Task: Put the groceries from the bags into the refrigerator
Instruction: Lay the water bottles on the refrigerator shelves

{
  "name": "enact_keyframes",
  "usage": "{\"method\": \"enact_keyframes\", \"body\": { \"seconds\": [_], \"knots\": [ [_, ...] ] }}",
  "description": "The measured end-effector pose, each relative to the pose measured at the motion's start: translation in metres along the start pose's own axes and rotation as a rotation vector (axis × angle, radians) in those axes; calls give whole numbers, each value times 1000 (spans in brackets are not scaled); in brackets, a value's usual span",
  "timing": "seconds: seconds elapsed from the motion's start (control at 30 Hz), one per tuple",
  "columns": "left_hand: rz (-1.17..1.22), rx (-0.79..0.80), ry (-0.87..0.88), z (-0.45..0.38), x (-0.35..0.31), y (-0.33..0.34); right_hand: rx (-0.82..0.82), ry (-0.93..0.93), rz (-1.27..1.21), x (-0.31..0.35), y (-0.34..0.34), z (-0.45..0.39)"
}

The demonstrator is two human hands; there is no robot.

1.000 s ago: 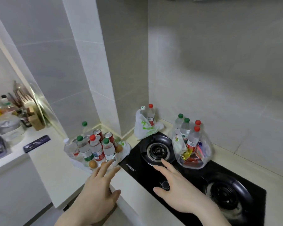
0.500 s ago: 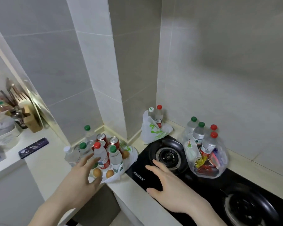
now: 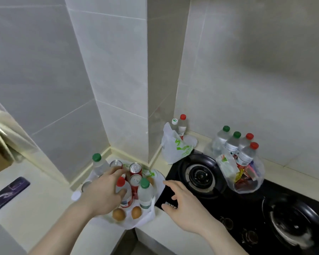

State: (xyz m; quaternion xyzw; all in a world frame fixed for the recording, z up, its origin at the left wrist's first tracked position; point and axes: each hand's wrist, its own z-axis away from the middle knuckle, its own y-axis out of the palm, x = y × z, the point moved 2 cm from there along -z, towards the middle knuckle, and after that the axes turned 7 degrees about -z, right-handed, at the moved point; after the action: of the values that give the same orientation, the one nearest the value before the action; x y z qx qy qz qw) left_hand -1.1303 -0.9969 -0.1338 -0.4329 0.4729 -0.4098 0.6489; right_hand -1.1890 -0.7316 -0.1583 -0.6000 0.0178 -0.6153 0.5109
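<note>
On the cream worktop (image 3: 44,208), in the corner beside the tiled pillar, a white plastic bag (image 3: 145,218) lies spread flat under a cluster of groceries: three red drink cans (image 3: 135,169), a green-capped water bottle (image 3: 145,192) at the front, another green-capped bottle (image 3: 98,163) at the back left, a red-capped bottle (image 3: 122,192) in the middle, and two brown eggs (image 3: 119,214) at the near edge. The left hand (image 3: 101,194) is in among them, its fingers curled loosely about the red-capped bottle with the thumb against the bottle's shoulder; whether the grip has closed firmly cannot be told. The right hand (image 3: 184,207) hovers over the near left corner of the black gas hob (image 3: 247,208), fingers spread and relaxed, holding nothing. Against the wall behind the hob's left burner sits a second white bag with green print (image 3: 177,148), two bottles standing up out of it. Just to the right, at the hob's back edge, a clear bag (image 3: 247,173) holds four water bottles with green and red caps above bright snack packets. A dark phone (image 3: 7,192) lies on the worktop well to the left.
</note>
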Motion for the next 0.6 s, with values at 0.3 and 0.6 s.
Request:
{"method": "enact_keyframes", "body": {
  "seconds": [0.3, 0.6],
  "knots": [
    [5, 88, 57, -38, 39, 23, -99, 60, 29, 24, 48, -61],
    [43, 19, 82, -48, 46, 40, -251, 174, 33, 23, 73, -83]
  ]
}}
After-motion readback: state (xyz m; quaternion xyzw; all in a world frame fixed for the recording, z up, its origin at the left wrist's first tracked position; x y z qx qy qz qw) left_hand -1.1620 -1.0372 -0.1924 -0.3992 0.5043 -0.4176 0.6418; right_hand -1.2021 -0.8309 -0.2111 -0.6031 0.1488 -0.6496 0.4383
